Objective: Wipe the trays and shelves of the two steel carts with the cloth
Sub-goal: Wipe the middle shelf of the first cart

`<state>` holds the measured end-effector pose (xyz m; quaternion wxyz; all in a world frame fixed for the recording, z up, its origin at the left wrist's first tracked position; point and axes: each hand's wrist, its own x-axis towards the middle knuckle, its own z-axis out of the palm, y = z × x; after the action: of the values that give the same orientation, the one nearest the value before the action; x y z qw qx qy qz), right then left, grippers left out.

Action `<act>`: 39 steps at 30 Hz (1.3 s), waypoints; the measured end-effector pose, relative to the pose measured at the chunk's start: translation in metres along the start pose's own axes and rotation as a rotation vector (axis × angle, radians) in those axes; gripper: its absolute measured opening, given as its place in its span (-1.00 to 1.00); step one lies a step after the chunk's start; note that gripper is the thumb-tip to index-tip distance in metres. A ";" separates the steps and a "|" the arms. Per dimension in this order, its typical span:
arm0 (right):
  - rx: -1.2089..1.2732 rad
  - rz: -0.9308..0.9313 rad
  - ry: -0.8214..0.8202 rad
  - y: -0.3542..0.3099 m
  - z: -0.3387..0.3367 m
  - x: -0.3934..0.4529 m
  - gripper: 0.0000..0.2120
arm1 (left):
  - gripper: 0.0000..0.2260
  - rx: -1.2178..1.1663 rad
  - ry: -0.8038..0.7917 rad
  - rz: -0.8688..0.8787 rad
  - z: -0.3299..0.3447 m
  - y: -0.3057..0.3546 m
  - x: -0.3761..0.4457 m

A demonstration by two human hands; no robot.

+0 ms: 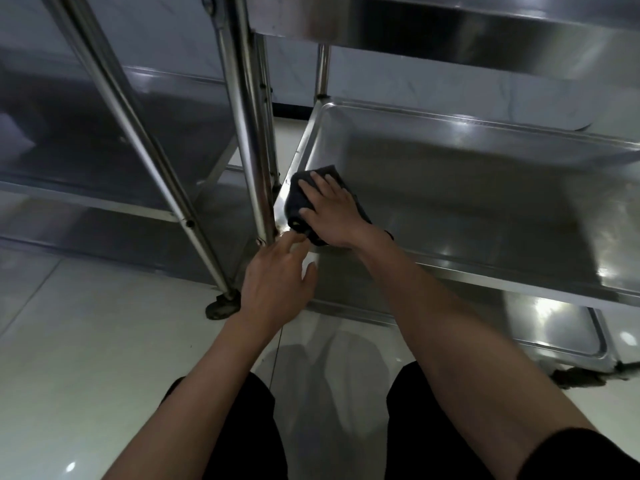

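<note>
A dark cloth [298, 199] lies bunched in the near left corner of the right cart's middle steel tray [485, 188]. My right hand [330, 211] presses flat on the cloth with straight, spread fingers. My left hand [277, 278] reaches up from below, its fingertips touching the cloth's lower edge at the tray's corner beside the cart's upright post [247, 133]. Whether those fingertips pinch the cloth is unclear. The left cart's shelf [104, 140] lies to the left.
Another tray [450, 22] of the right cart hangs overhead, and a lower tray [554, 334] sits beneath the middle one. Slanted steel legs [138, 133] of the left cart end at a caster [221, 306]. Pale floor tiles [86, 341] spread below, with my dark-clad knees at the bottom.
</note>
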<state>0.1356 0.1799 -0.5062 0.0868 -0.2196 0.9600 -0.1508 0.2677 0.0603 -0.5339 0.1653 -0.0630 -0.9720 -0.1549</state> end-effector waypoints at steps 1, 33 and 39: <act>0.001 -0.016 -0.015 -0.002 0.000 0.003 -0.43 | -0.66 0.010 0.001 0.008 -0.001 -0.001 0.001; -0.038 0.421 0.223 0.223 -0.058 -0.184 -0.48 | -0.70 0.064 -0.093 0.136 0.042 0.146 0.060; -0.037 0.546 0.234 0.262 -0.070 -0.210 -0.49 | -0.79 0.034 -0.059 0.138 0.047 0.142 0.059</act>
<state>0.2023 0.5166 -0.5054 0.0092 0.0641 0.9896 -0.1287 0.2231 0.2140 -0.5164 0.1481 -0.1318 -0.9722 -0.1249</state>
